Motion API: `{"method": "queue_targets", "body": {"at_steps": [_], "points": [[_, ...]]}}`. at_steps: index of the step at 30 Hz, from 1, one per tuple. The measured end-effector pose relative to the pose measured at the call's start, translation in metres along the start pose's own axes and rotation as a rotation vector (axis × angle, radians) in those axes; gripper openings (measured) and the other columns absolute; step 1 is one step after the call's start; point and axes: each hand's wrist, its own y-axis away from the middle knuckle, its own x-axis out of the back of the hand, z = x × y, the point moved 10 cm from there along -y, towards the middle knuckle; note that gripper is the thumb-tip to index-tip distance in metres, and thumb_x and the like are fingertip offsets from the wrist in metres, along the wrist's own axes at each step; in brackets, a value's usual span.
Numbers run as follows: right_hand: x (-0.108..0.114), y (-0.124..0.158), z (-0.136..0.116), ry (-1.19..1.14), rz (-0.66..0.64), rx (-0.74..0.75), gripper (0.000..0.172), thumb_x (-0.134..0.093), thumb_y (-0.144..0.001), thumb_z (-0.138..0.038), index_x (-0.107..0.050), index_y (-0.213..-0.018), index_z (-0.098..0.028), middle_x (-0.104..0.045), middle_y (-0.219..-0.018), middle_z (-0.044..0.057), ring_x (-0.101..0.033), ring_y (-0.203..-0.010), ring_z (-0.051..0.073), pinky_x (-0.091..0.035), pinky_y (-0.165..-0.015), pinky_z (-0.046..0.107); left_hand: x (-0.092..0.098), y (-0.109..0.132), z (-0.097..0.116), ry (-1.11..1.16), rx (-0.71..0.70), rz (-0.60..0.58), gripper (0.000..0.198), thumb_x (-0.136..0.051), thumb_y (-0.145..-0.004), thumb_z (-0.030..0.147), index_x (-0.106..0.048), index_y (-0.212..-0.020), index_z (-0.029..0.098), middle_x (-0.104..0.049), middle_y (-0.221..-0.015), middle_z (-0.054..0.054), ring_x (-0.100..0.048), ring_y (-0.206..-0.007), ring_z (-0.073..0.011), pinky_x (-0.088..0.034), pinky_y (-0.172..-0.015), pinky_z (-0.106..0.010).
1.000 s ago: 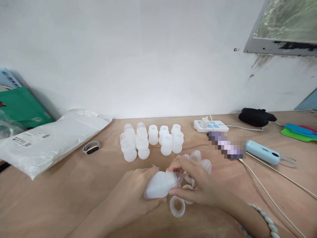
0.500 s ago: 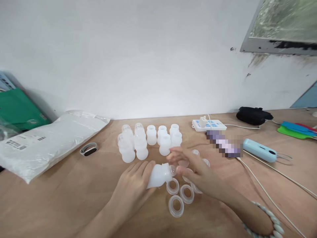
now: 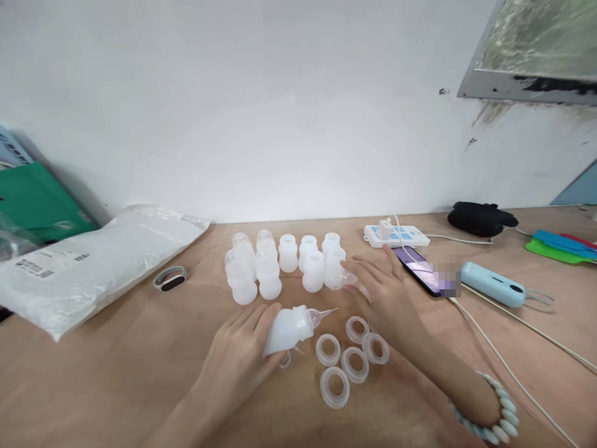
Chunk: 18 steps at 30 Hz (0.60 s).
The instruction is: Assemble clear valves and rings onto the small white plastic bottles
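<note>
My left hand (image 3: 242, 348) is closed round a white squeeze bottle (image 3: 286, 328) lying on its side, its clear pointed tip facing right. My right hand (image 3: 385, 295) reaches forward over the table with fingers stretched out, its tips at a clear dome cap (image 3: 347, 280) beside the group of upright white bottles (image 3: 284, 264). Several translucent rings (image 3: 347, 358) lie on the table between my hands. A bead bracelet (image 3: 497, 414) circles my right wrist.
A white plastic bag (image 3: 93, 264) and a green packet (image 3: 32, 205) lie at the left, with a wristband (image 3: 170, 278) near them. A power strip (image 3: 396, 236), a phone (image 3: 420, 270), a light blue device (image 3: 494, 284), cables and a black object (image 3: 480, 218) sit at the right.
My right hand has let go of the bottle's tip and moved away up and to the right toward the standing bottles. The left hand still holds the bottle, now drawn slightly left.
</note>
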Motion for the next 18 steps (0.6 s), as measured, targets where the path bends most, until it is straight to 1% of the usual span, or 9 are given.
{"method": "queue_targets", "body": {"at_steps": [1,2,3,5,8,10,14,16,18], "points": [[0.011,-0.001,0.003,-0.095,0.052,-0.034,0.023,-0.054,-0.096,-0.022,-0.063,-0.116,-0.021,-0.073,-0.11,0.01,-0.065,-0.109,0.03,-0.039,-0.108,0.061,0.0,0.0,-0.002,0.006,0.019,-0.011,0.022,-0.055,-0.08,0.02,-0.057,-0.102,0.023,-0.075,-0.087,-0.005,-0.071,-0.072,-0.0271,-0.053,-0.06,-0.033],[0.018,-0.002,0.007,-0.191,0.077,-0.07,0.023,-0.055,-0.096,-0.027,-0.063,-0.117,-0.022,-0.073,-0.112,0.009,-0.066,-0.108,0.029,-0.044,-0.104,0.057,0.0,-0.001,-0.004,0.017,0.037,-0.02,0.023,-0.056,-0.08,0.021,-0.058,-0.103,0.023,-0.075,-0.087,-0.005,-0.071,-0.071,-0.0275,-0.052,-0.058,-0.033],[0.021,-0.003,0.01,-0.279,0.068,-0.104,0.023,-0.057,-0.095,-0.03,-0.065,-0.116,-0.023,-0.074,-0.112,0.009,-0.067,-0.106,0.028,-0.049,-0.099,0.053,0.0,-0.001,-0.006,0.031,0.055,-0.026,0.025,-0.056,-0.079,0.021,-0.058,-0.104,0.023,-0.075,-0.088,-0.006,-0.07,-0.07,-0.0279,-0.052,-0.056,-0.033],[0.019,-0.004,0.01,-0.417,-0.014,-0.15,0.022,-0.062,-0.092,-0.031,-0.068,-0.112,-0.024,-0.074,-0.11,0.008,-0.068,-0.102,0.027,-0.055,-0.09,0.046,0.002,-0.001,-0.01,0.065,0.084,-0.006,0.026,-0.057,-0.079,0.022,-0.059,-0.105,0.023,-0.075,-0.087,-0.006,-0.07,-0.068,-0.0279,-0.05,-0.054,-0.033],[0.006,0.0,-0.002,-0.533,-0.159,-0.165,0.025,-0.067,-0.087,-0.028,-0.07,-0.112,-0.026,-0.075,-0.105,0.006,-0.069,-0.1,0.026,-0.057,-0.086,0.042,0.003,0.001,-0.009,0.109,0.082,0.023,0.027,-0.058,-0.079,0.023,-0.059,-0.106,0.025,-0.075,-0.086,-0.004,-0.07,-0.067,-0.0265,-0.05,-0.055,-0.032],[-0.001,0.003,-0.013,-0.584,-0.21,-0.147,0.026,-0.068,-0.086,-0.027,-0.07,-0.113,-0.026,-0.076,-0.102,0.006,-0.068,-0.102,0.026,-0.057,-0.086,0.041,0.003,0.002,-0.003,0.115,0.036,0.039,0.027,-0.058,-0.079,0.023,-0.058,-0.106,0.025,-0.075,-0.085,-0.004,-0.07,-0.067,-0.026,-0.051,-0.056,-0.032],[-0.01,0.01,-0.03,-0.686,-0.238,-0.114,0.027,-0.07,-0.087,-0.031,-0.069,-0.114,-0.027,-0.077,-0.101,0.005,-0.07,-0.096,0.023,-0.057,-0.084,0.038,0.009,0.005,0.011,0.086,-0.071,0.083,0.027,-0.057,-0.082,0.021,-0.054,-0.109,0.024,-0.075,-0.086,-0.004,-0.072,-0.068,-0.0247,-0.055,-0.056,-0.033],[-0.012,0.013,-0.032,-0.713,-0.23,-0.114,0.028,-0.07,-0.087,-0.032,-0.069,-0.114,-0.028,-0.077,-0.104,0.004,-0.07,-0.093,0.022,-0.057,-0.082,0.037,0.011,0.005,0.014,0.079,-0.1,0.091,0.027,-0.056,-0.084,0.02,-0.052,-0.11,0.023,-0.075,-0.086,-0.004,-0.072,-0.066,-0.0241,-0.056,-0.056,-0.033],[-0.012,0.014,-0.033,-0.721,-0.202,-0.108,0.027,-0.069,-0.088,-0.032,-0.068,-0.115,-0.027,-0.077,-0.106,0.005,-0.07,-0.094,0.023,-0.057,-0.081,0.036,0.011,0.005,0.016,0.07,-0.116,0.095,0.027,-0.055,-0.084,0.019,-0.051,-0.111,0.022,-0.075,-0.088,-0.004,-0.072,-0.067,-0.0247,-0.057,-0.057,-0.034]]}}
